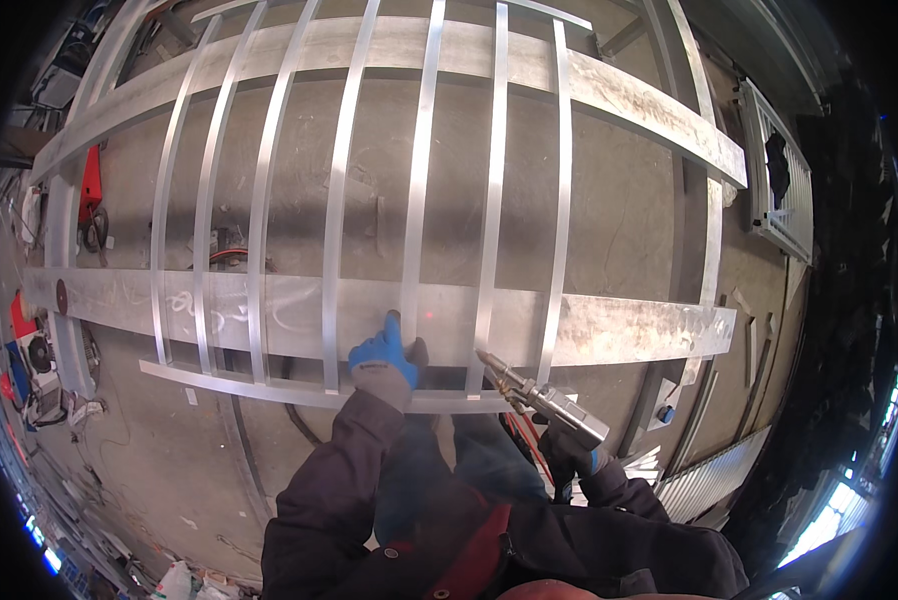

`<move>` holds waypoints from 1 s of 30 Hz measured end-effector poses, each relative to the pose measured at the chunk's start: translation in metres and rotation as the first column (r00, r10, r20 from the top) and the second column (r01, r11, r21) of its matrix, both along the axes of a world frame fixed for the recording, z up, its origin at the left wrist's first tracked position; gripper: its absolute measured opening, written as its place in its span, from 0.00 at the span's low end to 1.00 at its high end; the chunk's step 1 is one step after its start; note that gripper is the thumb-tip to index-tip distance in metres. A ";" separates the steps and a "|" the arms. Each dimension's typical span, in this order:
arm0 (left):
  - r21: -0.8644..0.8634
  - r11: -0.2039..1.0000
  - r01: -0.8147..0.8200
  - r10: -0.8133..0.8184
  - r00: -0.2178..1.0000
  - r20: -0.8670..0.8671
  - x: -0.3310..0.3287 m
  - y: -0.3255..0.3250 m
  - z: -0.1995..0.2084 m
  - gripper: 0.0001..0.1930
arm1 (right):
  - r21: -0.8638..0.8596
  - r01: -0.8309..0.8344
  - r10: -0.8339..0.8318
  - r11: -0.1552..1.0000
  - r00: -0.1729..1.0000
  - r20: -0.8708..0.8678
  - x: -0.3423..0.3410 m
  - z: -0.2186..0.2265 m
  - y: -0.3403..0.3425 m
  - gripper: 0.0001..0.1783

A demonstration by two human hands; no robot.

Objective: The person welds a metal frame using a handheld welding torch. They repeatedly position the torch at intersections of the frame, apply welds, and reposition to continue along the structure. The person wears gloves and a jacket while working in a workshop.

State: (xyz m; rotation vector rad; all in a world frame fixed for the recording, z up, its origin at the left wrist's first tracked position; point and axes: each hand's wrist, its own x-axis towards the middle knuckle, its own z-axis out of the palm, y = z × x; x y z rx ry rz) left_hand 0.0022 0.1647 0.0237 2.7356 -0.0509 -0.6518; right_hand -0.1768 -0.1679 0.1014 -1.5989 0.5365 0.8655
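Note:
My left hand (385,362), in a blue and grey glove, is closed round the lower end of an upright metal bar (421,200), its fingers on the left side and thumb on the right. Several such bars run parallel, joined to a bottom rail (239,385) close to my body. In my right hand (567,452), gloved dark and blue, is a silver welding gun (559,408). Its brass-coloured nozzle points up and left, near the lower end of another bar (491,200). A small red light dot shows on the near support beam (629,330), right of my left hand.
The barred frame lies across the near beam and a far support beam (649,100). A second barred panel (779,180) leans at the far right. Red tools (91,185) and cables lie at the left. Metal strips (699,420) lie on the floor at the right.

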 end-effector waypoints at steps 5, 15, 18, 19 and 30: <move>-0.023 1.000 -0.017 0.016 0.999 -0.036 0.000 -0.002 0.006 0.36 | -0.004 0.017 -0.017 1.000 1.000 -0.009 0.002 0.003 0.000 0.16; -0.061 0.997 -0.052 0.052 0.999 0.005 -0.003 -0.003 0.001 0.35 | -0.017 -0.006 0.005 1.000 0.999 -0.032 0.012 0.014 0.006 0.19; -0.067 0.996 -0.054 0.055 0.998 0.008 -0.004 -0.001 0.001 0.35 | -0.042 -0.041 0.041 0.998 0.999 -0.004 0.008 0.012 0.006 0.20; -0.073 0.996 -0.054 0.055 0.998 0.017 -0.004 -0.001 0.001 0.35 | -0.019 -0.008 0.008 1.000 1.000 0.009 0.007 0.010 0.006 0.21; -0.096 0.992 -0.076 0.080 0.996 0.042 -0.008 0.000 -0.009 0.35 | 0.154 0.130 -0.134 0.979 0.991 0.016 -0.005 -0.004 -0.002 0.22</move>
